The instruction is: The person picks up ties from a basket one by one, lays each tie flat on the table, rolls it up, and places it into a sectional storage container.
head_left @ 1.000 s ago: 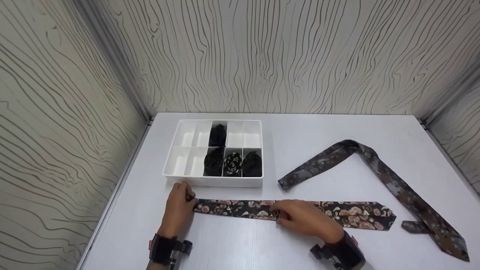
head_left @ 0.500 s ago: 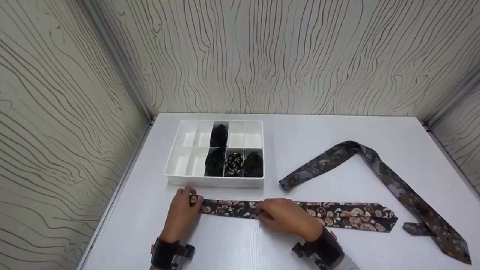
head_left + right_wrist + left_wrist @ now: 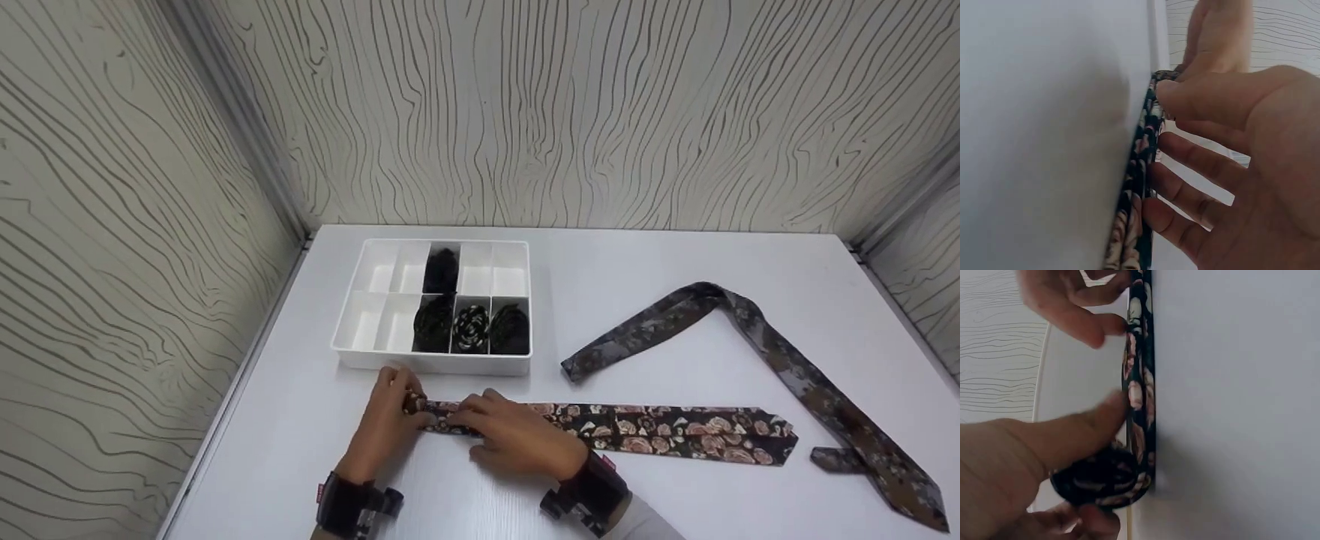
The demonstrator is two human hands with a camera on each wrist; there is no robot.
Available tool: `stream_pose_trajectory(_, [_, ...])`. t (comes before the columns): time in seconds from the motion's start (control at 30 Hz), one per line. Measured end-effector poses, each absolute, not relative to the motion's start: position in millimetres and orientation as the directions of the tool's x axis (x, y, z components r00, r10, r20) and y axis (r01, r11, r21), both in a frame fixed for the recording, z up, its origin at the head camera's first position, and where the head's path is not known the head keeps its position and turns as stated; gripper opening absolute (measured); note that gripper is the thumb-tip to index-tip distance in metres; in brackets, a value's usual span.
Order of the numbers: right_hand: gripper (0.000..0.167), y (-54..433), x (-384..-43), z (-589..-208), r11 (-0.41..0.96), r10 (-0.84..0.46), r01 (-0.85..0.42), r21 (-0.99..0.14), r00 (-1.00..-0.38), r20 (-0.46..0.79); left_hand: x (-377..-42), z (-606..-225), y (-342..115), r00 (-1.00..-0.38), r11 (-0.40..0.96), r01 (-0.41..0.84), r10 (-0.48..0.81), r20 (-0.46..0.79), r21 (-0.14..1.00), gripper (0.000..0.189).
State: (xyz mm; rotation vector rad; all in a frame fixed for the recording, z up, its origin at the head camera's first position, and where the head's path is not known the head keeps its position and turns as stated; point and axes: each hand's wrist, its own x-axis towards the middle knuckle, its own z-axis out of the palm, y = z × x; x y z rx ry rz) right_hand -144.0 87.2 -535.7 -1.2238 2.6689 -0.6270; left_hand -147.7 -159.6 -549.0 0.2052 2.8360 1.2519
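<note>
A dark necktie with pink roses (image 3: 675, 431) lies lengthwise on the table, its broad pointed tip to the right. Its left end is wound into a small roll (image 3: 1098, 481), which my left hand (image 3: 382, 424) grips between thumb and fingers. My right hand (image 3: 521, 435) rests close by on the left part of the tie. In the right wrist view its fingers (image 3: 1202, 160) are spread and fairly straight, with the tips against the fabric. The right thumb reaches toward the rolled end.
A white divided box (image 3: 431, 364) stands behind the hands, with dark rolled ties (image 3: 471, 330) in several compartments and others bare. To the right lies a second, grey-brown patterned necktie (image 3: 795, 367), bent at an angle. Patterned panels (image 3: 562, 112) enclose the table's back and sides.
My right hand has slid left along the floral tie toward my left hand. The left hand has shifted slightly right, with the end rolling up under its fingers.
</note>
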Motion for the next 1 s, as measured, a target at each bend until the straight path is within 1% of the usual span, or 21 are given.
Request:
stream_pose_trajectory(0.1, [0.048, 86.0, -145.2, -539.2, 0.582, -0.752, -0.696, -0.420, -0.657, 0.047, -144.5, -547.5, -164.6, -0.975, 0.659, 0.141, 0.221, -0.011, 0.739, 0.035])
stream_pose_trajectory(0.17, [0.044, 85.8, -146.2, -539.7, 0.572, -0.759, -0.707, -0.415, -0.649, 0.059, -142.4, -545.7, -169.1, -0.960, 0.664, 0.189, 0.280, -0.005, 0.723, 0.034])
stream_pose_trajectory(0.23, [0.041, 85.3, -147.1, -539.1, 0.560, -0.764, -0.716, -0.416, -0.641, 0.075, -141.4, -544.0, -173.3, -0.939, 0.666, 0.272, 0.341, 0.041, 0.695, 0.036])
stream_pose_trajectory(0.3, [0.038, 84.1, -147.9, -538.7, 0.554, -0.762, -0.715, -0.427, -0.642, 0.086, -141.4, -543.5, -176.1, -0.918, 0.662, 0.346, 0.386, 0.094, 0.665, 0.043])
stream_pose_trajectory(0.37, [0.036, 81.9, -148.7, -538.7, 0.549, -0.754, -0.707, -0.446, -0.649, 0.101, -142.4, -544.8, -177.4, -0.902, 0.660, 0.397, 0.410, 0.137, 0.638, 0.047])
stream_pose_trajectory(0.43, [0.038, 78.8, -148.9, -539.4, 0.548, -0.743, -0.689, -0.474, -0.662, 0.103, -142.8, -545.1, -176.8, -0.895, 0.672, 0.420, 0.416, 0.158, 0.610, 0.047])
stream_pose_trajectory(0.57, [0.047, 72.9, -147.8, -540.1, 0.553, -0.735, -0.659, -0.510, -0.674, 0.074, -143.2, -541.5, -172.4, -0.907, 0.703, 0.397, 0.397, 0.137, 0.590, 0.045])
stream_pose_trajectory(0.67, [0.052, 70.1, -146.1, -541.0, 0.560, -0.730, -0.625, -0.544, -0.683, 0.033, -142.5, -537.4, -169.0, -0.929, 0.721, 0.346, 0.354, 0.111, 0.600, 0.041])
stream_pose_trajectory(0.8, [0.051, 68.3, -145.0, -543.8, 0.561, -0.721, -0.597, -0.574, -0.693, 0.016, -140.1, -536.2, -168.1, -0.935, 0.718, 0.330, 0.336, 0.109, 0.613, 0.040])
stream_pose_trajectory(0.9, [0.049, 68.6, -144.7, -545.7, 0.561, -0.722, -0.603, -0.567, -0.691, 0.021, -138.8, -537.0, -168.6, -0.924, 0.705, 0.358, 0.360, 0.127, 0.612, 0.041])
stream_pose_trajectory(1.0, [0.044, 69.1, -144.8, -546.3, 0.570, -0.705, -0.581, -0.581, -0.709, 0.017, -138.9, -536.3, -167.7, -0.917, 0.701, 0.380, 0.372, 0.146, 0.604, 0.042])
